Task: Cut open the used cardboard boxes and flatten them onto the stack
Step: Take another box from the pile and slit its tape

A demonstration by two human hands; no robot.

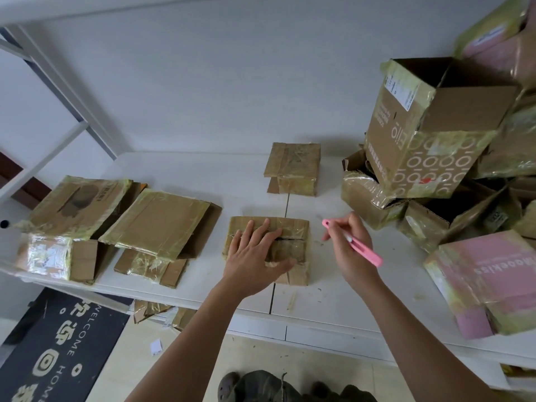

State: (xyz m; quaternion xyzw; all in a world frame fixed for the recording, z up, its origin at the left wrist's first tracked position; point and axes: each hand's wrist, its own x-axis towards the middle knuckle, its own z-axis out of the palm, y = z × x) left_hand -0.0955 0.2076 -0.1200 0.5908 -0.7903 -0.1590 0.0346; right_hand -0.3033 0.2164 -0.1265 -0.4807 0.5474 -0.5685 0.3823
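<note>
right hand [349,245] grips a pink cutter [357,244], held just right of the box [293,242]; left hand [255,255] lies flat, fingers straight, pressing the box top; box sits near centre of the white table [333,291], a slit across its taped top; flattened stacks [156,224] at left; uncut boxes [429,140] piled at right; small flat box [293,166] far centre.

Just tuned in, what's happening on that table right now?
A person is breaking down used cardboard boxes on a white table. The left hand presses flat on a small taped box whose top seam is already slit, while the right hand holds a pink cutter just beside it. Flattened boxes lie to the left, and a pile of uncut boxes waits on the right.
</note>
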